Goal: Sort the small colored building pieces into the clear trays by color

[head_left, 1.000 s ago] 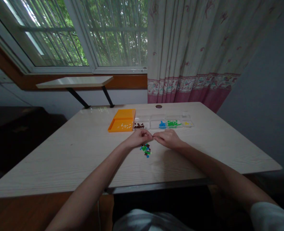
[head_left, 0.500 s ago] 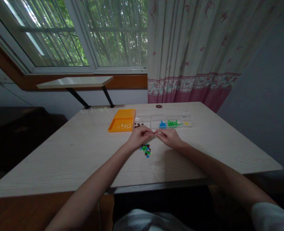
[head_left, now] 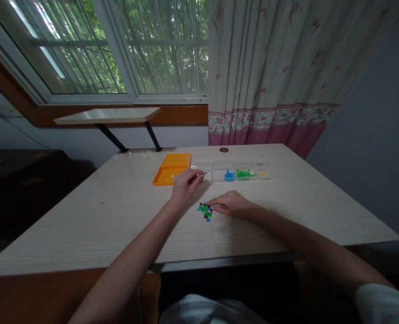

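My left hand (head_left: 183,183) is over the left end of a clear divided tray (head_left: 219,177), thumb and fingertips pinched together; whatever they hold is too small to make out. It covers most of the compartment with dark brown pieces. My right hand (head_left: 235,204) rests low over the table, index finger and thumb slightly apart at the edge of a small pile of mixed pieces (head_left: 206,211), green, blue and dark brown. Farther right, tray compartments hold blue pieces (head_left: 229,175), green pieces (head_left: 243,174) and a few yellow pieces (head_left: 262,173).
An open orange case (head_left: 175,160) with some white pieces lies left of the tray on the pale wooden table (head_left: 125,216). A small raised shelf (head_left: 108,115) stands at the back left. A dark round disc (head_left: 224,150) lies near the table's back edge.
My hands, which met fingertip to fingertip above the pile, have parted. The left has moved left and away from me to the tray; the right has come down to the pile.
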Motion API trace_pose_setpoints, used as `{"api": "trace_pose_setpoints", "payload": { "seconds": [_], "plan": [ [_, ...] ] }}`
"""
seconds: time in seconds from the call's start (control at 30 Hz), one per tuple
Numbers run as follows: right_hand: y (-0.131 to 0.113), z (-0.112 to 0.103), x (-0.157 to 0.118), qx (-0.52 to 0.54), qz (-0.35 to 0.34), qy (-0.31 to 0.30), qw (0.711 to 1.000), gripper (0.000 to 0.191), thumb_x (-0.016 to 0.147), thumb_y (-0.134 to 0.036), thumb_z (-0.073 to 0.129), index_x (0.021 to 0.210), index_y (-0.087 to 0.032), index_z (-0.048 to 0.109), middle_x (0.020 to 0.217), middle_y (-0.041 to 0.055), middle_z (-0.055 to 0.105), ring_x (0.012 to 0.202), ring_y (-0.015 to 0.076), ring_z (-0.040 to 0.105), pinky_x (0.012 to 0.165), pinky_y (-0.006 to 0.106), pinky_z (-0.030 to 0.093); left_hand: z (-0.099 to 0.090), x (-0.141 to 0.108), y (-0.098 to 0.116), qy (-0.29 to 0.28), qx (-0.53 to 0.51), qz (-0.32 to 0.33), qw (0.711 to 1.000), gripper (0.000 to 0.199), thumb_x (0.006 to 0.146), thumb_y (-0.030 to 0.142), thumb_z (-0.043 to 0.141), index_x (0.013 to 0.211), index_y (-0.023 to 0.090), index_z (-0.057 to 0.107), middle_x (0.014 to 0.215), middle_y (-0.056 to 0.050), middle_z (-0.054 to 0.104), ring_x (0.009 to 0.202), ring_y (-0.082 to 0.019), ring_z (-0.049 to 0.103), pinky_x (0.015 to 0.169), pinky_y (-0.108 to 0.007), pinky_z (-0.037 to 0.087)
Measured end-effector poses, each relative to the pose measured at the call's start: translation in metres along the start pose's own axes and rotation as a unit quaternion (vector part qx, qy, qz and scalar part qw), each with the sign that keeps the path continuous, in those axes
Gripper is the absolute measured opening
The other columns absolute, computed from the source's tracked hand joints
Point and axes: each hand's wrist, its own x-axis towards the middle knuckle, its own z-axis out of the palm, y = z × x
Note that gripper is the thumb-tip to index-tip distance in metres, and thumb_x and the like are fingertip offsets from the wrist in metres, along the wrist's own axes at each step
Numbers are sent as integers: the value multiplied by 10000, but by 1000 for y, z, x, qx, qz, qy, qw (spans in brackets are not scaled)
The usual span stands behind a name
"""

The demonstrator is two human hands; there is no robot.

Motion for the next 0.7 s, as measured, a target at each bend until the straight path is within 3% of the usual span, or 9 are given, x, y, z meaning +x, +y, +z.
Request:
{"api": "trace_pose_setpoints", "payload": {
  "seconds": [0.1, 0.23, 0.37, 0.53, 0.7],
  "plan": [
    [0, 2, 0, 6, -2, -20, 1000, 268, 843, -292, 459, 1047, -273, 632, 904, -17, 697, 702, 104, 625, 629, 187, 410, 0, 0, -4, 36, 19, 34, 999, 167, 811, 291, 534, 835, 164, 640, 759, -38, 635, 677, -118, 538, 656, -223, 402],
    [0, 1, 1, 0, 18, -28, 999, 269, 844, -289, 460, 1052, -258, 627, 871, -11, 698, 688, 105, 618, 619, 187, 397, 2, 0, -8, 35, 37, 45, 998, 183, 818, 304, 520, 838, 166, 638, 749, -33, 632, 657, -112, 536, 633, -215, 402],
    [1, 1, 2, -18, 52, -17, 998, 268, 829, -327, 490, 1044, -250, 630, 722, -9, 684, 613, 105, 595, 583, 191, 369, 6, 2, -15, 29, 96, -53, 994, 218, 807, 338, 514, 847, 168, 644, 692, -21, 613, 594, -113, 513, 572, -217, 372],
    [4, 5, 1, -14, 63, -6, 998, 253, 820, -350, 503, 1004, -254, 649, 637, -17, 656, 578, 100, 573, 559, 193, 337, 12, 2, -26, -28, 173, -202, 963, 241, 787, 378, 514, 856, 198, 659, 670, -21, 624, 605, -141, 539, 518, -225, 313],
    [5, 5, 1, 2, 64, -6, 998, 205, 807, -303, 519, 935, -246, 668, 620, -22, 645, 569, 91, 561, 547, 187, 319, 11, 3, -28, -59, 178, -220, 957, 235, 775, 356, 523, 892, 201, 655, 695, -28, 639, 620, -148, 554, 516, -225, 304]
  ]
}}
